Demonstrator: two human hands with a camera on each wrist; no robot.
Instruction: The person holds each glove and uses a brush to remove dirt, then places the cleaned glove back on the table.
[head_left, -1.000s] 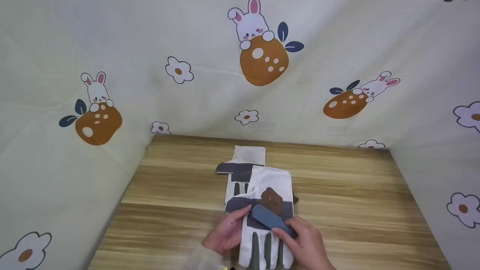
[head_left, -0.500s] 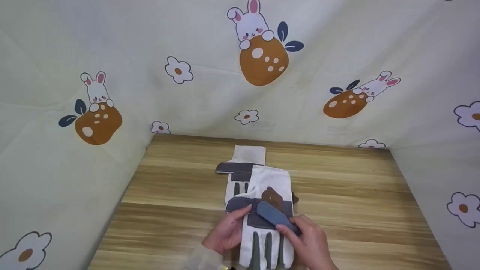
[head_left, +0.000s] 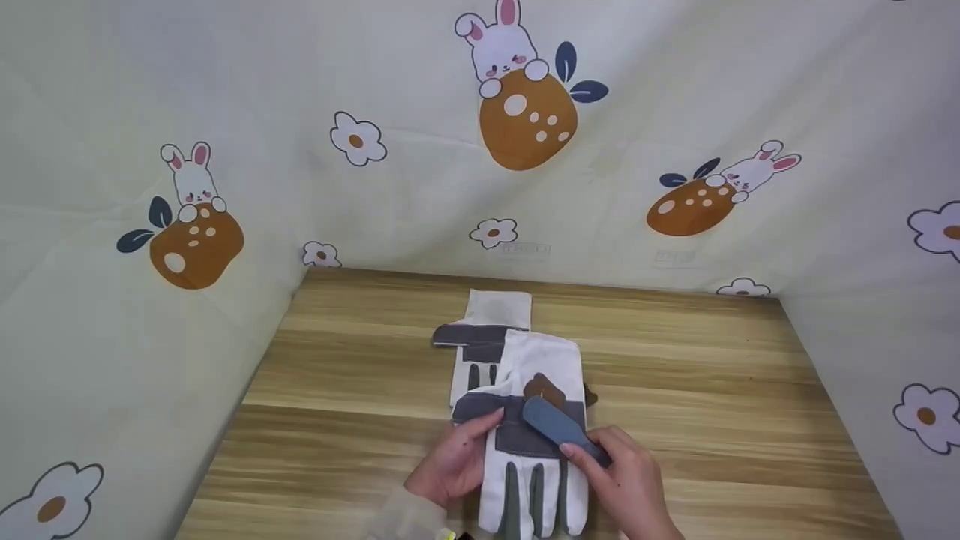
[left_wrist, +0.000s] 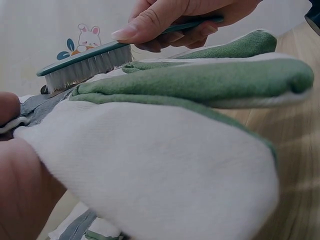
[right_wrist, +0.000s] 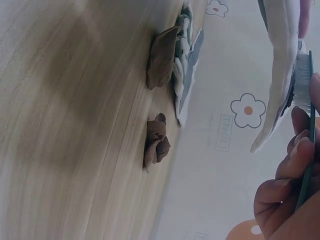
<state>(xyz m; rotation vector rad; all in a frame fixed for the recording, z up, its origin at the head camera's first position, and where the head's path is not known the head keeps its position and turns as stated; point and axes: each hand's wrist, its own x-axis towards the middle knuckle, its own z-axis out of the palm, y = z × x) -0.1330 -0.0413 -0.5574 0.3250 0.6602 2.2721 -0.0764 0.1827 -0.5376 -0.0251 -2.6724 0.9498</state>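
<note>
My left hand (head_left: 454, 461) grips a white work glove (head_left: 544, 352) with grey and green patches by its thumb side, thumb on top. In the left wrist view, the glove's green-lined fingers (left_wrist: 190, 82) hang above the table. My right hand (head_left: 630, 476) holds a brush (head_left: 559, 427) with a blue-green back by its handle. White bristles (right_wrist: 302, 77) touch the glove's palm in the right wrist view. Just beyond the brush head, a brown patch (head_left: 544, 387) shows on the palm; whether it is a stain or a lump, I cannot tell.
Another similar glove (head_left: 499, 307) lies flat on the wooden table (head_left: 337, 367), partly covered by the held one. Two brown crumpled lumps (right_wrist: 157, 140) rest near it in the right wrist view. A patterned cloth (head_left: 420, 195) stands around the table's back and sides.
My right hand has drawn the brush a little to the right and away across the palm. The left hand and the glove have stayed almost still.
</note>
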